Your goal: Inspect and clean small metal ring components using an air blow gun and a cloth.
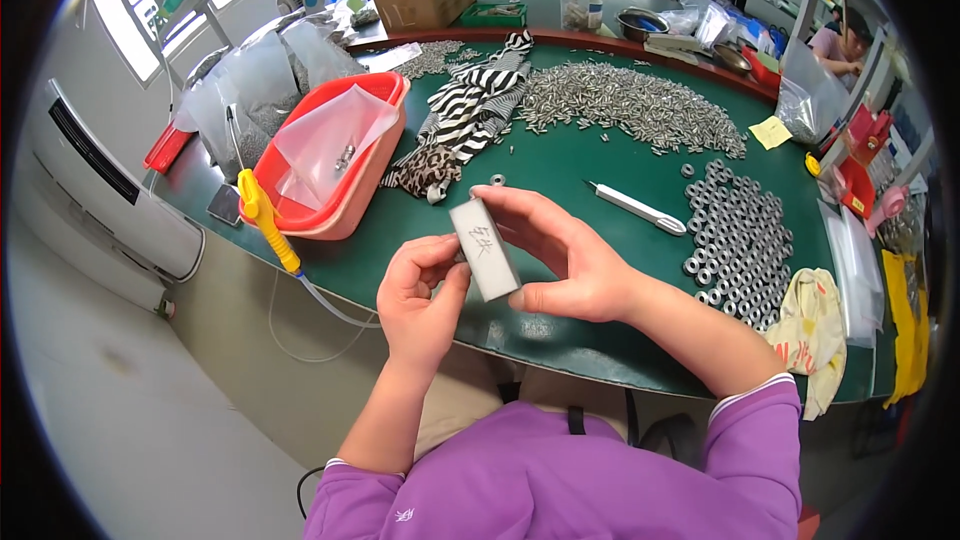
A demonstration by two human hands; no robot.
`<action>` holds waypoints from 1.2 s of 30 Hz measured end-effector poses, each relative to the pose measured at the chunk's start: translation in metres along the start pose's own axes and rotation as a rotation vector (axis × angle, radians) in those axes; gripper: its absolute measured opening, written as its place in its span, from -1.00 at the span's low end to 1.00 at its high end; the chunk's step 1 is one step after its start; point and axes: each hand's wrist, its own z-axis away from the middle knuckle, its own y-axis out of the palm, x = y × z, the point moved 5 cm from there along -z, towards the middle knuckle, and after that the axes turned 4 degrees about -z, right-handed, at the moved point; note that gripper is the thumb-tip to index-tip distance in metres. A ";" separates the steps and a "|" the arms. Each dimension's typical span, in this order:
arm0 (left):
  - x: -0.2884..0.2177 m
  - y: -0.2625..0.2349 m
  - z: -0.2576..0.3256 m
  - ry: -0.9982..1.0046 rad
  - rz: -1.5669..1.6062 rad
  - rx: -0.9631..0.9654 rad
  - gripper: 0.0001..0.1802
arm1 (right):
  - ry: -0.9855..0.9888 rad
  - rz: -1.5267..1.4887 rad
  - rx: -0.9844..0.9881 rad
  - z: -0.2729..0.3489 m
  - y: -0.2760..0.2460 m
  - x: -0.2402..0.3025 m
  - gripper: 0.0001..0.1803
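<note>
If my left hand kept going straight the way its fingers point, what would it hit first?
The left hand points up and to the right, and its fingertips are already at the white block held by the right hand. So the block comes first; whether they actually touch is hard to tell.

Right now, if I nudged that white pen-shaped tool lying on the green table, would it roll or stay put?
The white pen-shaped tool looks slim and rounded, so a sideways nudge would probably roll it. It looks stiff and seems light for its size. It lies flat on the green table, so tipping seems unlikely, though it might roll into the metal rings beside it.
</note>
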 end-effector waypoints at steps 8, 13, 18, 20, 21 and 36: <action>-0.003 -0.002 -0.001 0.013 -0.020 -0.004 -0.73 | -0.028 0.087 -0.026 -0.002 0.002 0.005 -0.09; -0.002 0.005 0.008 0.040 -0.085 0.029 -0.74 | -0.015 0.147 -0.078 0.000 -0.003 0.007 -0.12; 0.002 0.001 0.002 -0.045 -0.075 0.014 -0.77 | -0.023 0.232 -0.046 -0.001 0.002 0.009 -0.12; -0.005 0.009 0.008 0.096 -0.176 0.103 -0.76 | -0.054 0.266 -0.133 -0.001 -0.007 0.011 -0.11; -0.011 0.016 0.011 0.157 -0.211 0.146 -0.75 | -0.087 0.176 -0.242 -0.002 -0.013 0.009 -0.12; -0.017 0.014 0.011 0.148 -0.273 0.083 -0.67 | -0.060 0.321 -0.303 0.002 -0.008 0.013 -0.08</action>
